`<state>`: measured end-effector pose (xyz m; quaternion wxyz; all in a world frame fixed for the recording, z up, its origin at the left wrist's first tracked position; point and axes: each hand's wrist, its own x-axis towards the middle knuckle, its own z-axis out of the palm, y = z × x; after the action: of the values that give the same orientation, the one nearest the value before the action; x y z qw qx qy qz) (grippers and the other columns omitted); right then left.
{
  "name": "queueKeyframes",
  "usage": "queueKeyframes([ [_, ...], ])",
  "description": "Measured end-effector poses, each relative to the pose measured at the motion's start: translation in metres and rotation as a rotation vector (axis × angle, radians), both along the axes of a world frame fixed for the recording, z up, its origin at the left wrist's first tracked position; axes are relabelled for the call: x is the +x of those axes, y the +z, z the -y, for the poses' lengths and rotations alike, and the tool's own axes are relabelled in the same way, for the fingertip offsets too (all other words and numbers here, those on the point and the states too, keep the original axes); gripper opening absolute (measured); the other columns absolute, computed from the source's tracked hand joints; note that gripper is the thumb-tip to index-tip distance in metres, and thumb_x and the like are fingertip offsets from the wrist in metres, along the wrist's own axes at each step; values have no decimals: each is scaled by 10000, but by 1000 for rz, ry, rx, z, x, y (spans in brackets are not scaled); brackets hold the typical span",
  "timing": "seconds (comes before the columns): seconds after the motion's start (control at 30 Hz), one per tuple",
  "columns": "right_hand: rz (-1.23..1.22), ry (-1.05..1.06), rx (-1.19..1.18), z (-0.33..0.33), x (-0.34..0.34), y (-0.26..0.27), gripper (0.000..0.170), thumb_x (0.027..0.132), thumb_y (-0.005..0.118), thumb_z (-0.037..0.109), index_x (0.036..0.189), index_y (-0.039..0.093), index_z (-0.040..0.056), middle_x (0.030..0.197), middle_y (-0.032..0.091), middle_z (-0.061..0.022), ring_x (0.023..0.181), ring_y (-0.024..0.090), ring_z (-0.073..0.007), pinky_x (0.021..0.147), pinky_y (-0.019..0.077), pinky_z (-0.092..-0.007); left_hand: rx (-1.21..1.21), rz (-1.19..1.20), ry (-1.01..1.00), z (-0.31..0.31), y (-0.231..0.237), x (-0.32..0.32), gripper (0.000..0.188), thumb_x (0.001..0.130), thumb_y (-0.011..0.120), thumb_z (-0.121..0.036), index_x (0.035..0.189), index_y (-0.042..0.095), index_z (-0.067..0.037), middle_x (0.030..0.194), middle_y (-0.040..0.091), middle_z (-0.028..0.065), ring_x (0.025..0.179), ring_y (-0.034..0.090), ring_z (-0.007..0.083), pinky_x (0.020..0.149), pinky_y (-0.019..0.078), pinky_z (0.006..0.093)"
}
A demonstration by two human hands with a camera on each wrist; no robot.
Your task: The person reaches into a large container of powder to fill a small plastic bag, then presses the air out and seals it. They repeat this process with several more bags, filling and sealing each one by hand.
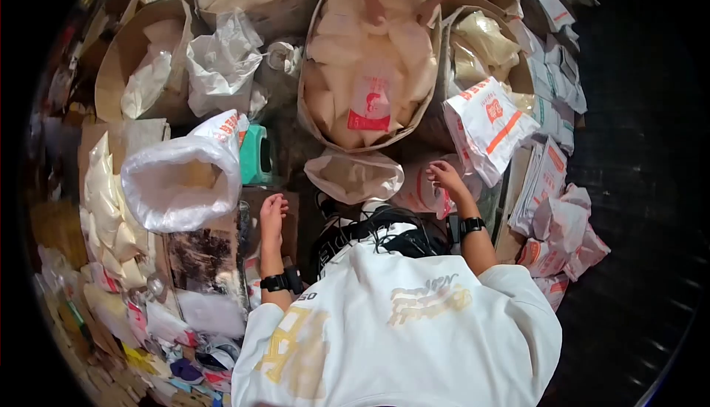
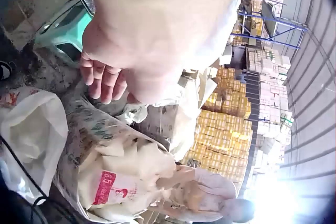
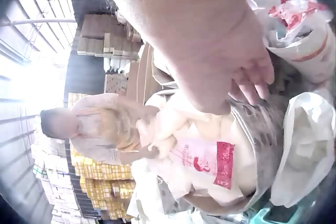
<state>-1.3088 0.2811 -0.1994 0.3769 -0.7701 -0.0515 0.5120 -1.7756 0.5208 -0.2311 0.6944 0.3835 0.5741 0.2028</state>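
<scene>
My left hand (image 1: 272,218) hangs in the air beside my lap, its fingers loosely bent and holding nothing; the left wrist view shows the hand (image 2: 128,61) near a green stool (image 2: 68,35). My right hand (image 1: 446,176) is raised over a white bag with red print (image 1: 418,189), its fingers loose and nothing in them. Between and ahead of my hands stands an open white sack (image 1: 353,176). Beyond it a large oval container (image 1: 305,104) is filled with pale packets (image 1: 336,45), and a red-and-white printed packet (image 1: 370,104) lies on top.
Another person's hands (image 1: 376,11) reach into the container's far side. An open white bag (image 1: 140,207) stands at the left, beside the green stool (image 1: 255,155). Printed white bags (image 1: 492,130) and stacked packets (image 1: 547,185) lie at the right. Yellow boxes (image 2: 223,137) are stacked behind.
</scene>
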Motion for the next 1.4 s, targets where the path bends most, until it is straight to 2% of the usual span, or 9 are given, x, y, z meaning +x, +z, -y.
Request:
queueKeyframes([
  [0.33,-40,216,26,-1,-34,-16,326,966,588,272,1207,550,56,1034,665,-46,856,630,-112,707,496,-249,33,-21,-90,-34,-6,21,231,980,547,-246,1128,614,-82,923,650,7,768,583,74,640,433,202],
  [0.5,152,252,46,17,-6,-43,322,960,595,249,1197,554,35,1003,676,-60,831,637,-126,689,502,-261,43,-27,-94,-37,1,50,231,984,547,-242,1131,611,-76,898,629,-9,751,568,64,622,421,191],
  [0.67,115,263,65,21,20,-58,303,949,606,211,1179,560,19,973,678,-80,821,641,-142,704,512,-273,103,-62,-49,-8,31,97,229,971,561,-235,1095,629,-56,893,641,-7,750,553,61,657,420,212],
  [0.83,240,419,112,33,58,-104,269,945,603,175,1146,572,-2,959,669,-88,819,635,-154,718,520,-291,103,-60,45,33,36,126,188,955,586,-201,1022,655,-39,851,635,0,760,569,88,676,449,238],
  [0.97,157,412,137,44,80,-119,248,944,596,159,1125,576,-9,974,653,-99,862,635,-166,734,523,-296,88,-115,58,55,35,143,189,956,581,-210,1040,663,-62,845,645,-1,755,571,82,674,455,244],
  [1.07,126,343,111,51,88,-129,322,909,620,224,1128,599,-10,987,684,-137,911,657,-232,811,513,-335,69,-180,41,63,39,152,190,955,581,-215,1054,662,-74,851,650,0,766,579,85,679,456,241],
  [1.2,85,223,138,55,77,-120,235,951,586,160,1115,575,-8,985,649,-98,895,640,-172,755,528,-296,118,-112,-71,64,24,162,201,952,584,-218,1066,655,-69,884,672,17,788,609,100,689,466,237],
  [1.37,45,298,99,58,55,-104,256,948,598,205,1124,576,21,917,661,-55,725,614,-127,550,489,-276,168,-74,-170,71,18,177,218,954,574,-223,1070,643,-51,894,677,44,781,622,122,697,485,262],
  [1.4,51,307,85,58,52,-100,262,943,601,195,1122,576,5,920,665,-71,756,623,-140,598,498,-278,201,-75,-203,75,15,179,222,954,572,-223,1069,640,-46,893,676,48,782,625,128,701,489,268],
])
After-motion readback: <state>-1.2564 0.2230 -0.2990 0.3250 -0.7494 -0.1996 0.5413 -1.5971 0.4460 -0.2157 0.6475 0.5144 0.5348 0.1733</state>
